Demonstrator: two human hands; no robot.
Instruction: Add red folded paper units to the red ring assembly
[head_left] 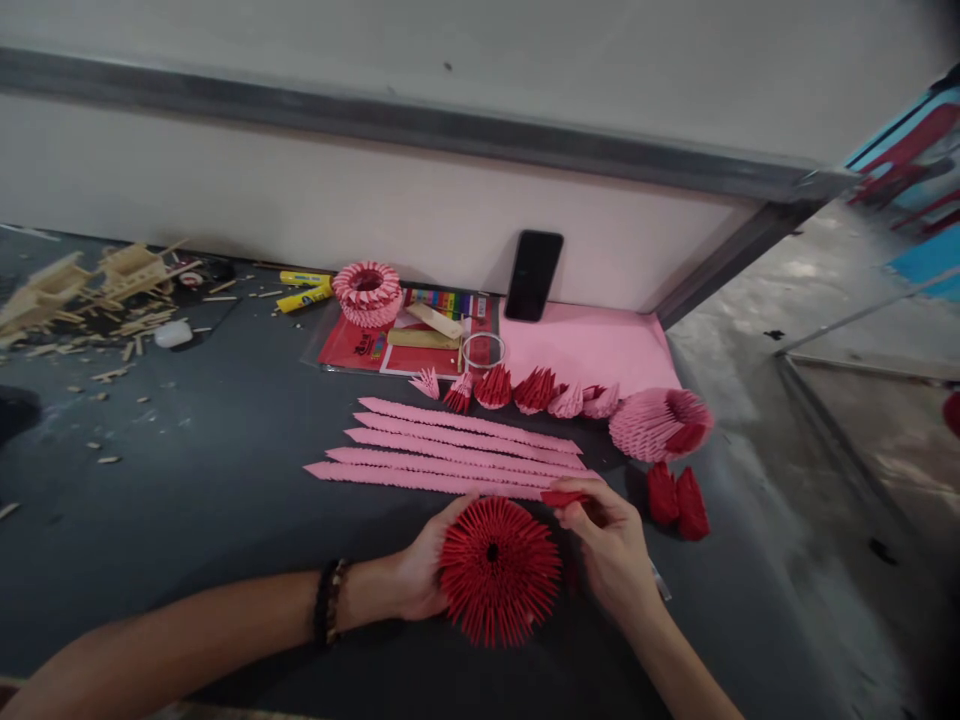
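Note:
My left hand (421, 572) grips the left side of a round red folded-paper disc (499, 570) with spiky edges, held just above the dark table (225, 480). My right hand (609, 540) is closed in a pinch on a small red folded paper piece (564, 497) at the disc's upper right rim. Just beyond the disc lie several long pink rows of joined paper pieces (450, 450). A pink folded-paper bowl shape (658, 424) with a red inside lies on its side to the right.
Small stacks of red and pink pieces (525, 390) sit behind the rows, two red stacks (677, 500) to the right. A pink-red ring (367, 292), glue tubes (304, 290), a pink sheet (592, 345), a leaning phone (533, 275) and wooden stick models (90, 290) line the back.

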